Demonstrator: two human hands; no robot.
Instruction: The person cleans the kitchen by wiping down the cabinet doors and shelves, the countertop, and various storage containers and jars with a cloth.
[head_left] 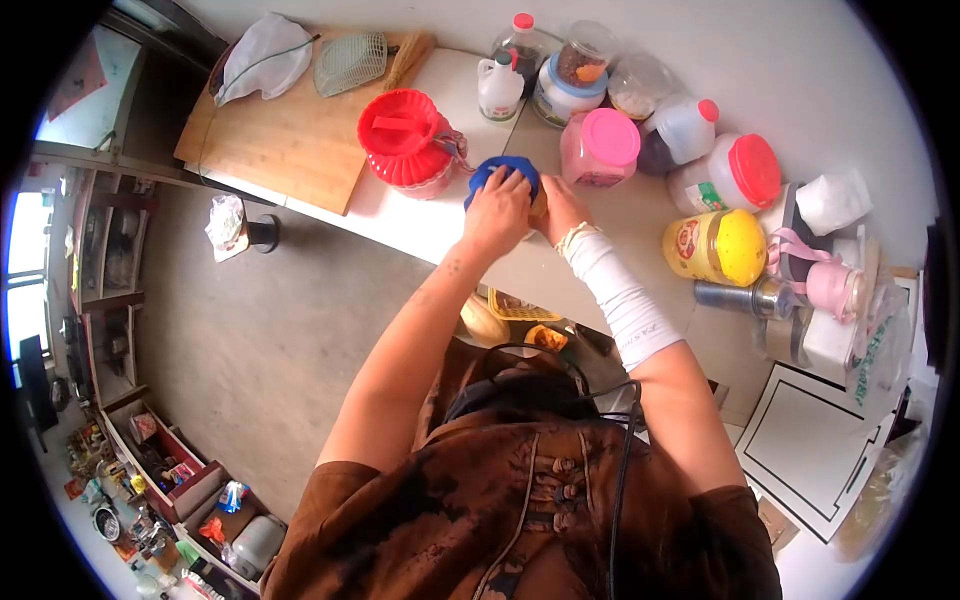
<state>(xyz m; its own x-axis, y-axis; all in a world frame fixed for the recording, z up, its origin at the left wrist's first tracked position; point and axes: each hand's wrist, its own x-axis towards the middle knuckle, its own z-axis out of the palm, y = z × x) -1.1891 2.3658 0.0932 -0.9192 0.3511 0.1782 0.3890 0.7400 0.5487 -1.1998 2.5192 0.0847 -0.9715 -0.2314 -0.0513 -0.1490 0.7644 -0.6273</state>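
Observation:
My left hand (497,212) is closed over the top of a blue lid (484,176), fingers curled on it. Close beside it, my right hand (563,208) wraps the side of the jar under that lid. The jar's body is mostly hidden by my hands, so I cannot tell what is in it. To the left stands a red container (405,140) with a ruffled lid and a handle on top. A pink-lidded jar (603,140) is just beyond my right hand.
A wooden board (290,130) with a green mesh scoop (350,64) and a white plastic bag (268,58) covers the counter's left. Bottles and jars line the wall, among them a yellow-lidded jar (715,247). A yellow basket (520,308) sits below the counter edge.

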